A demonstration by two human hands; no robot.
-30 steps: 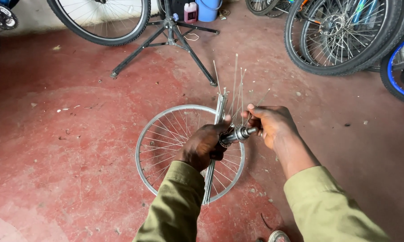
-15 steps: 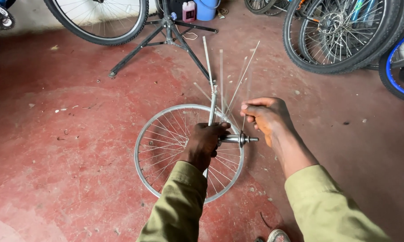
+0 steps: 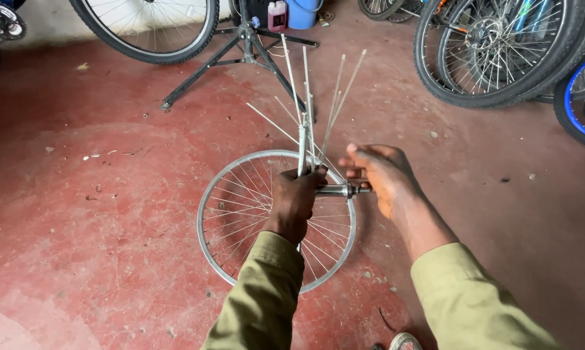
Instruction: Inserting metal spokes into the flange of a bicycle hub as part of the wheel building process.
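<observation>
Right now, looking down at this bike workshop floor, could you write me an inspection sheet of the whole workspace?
Surface: worn red concrete floor, dusty.
Job's things: silver metal wheel hub with loose spokes fanning upward; silver spoked wheel rim flat on the floor beneath.
Clutter: small debris specks.
Hands: left hand grips the hub; right hand at the hub's axle end.
Cables: nothing seen.
Surroundings: black repair stand, tyred bicycle wheels, blue bucket, pink bottle.
</observation>
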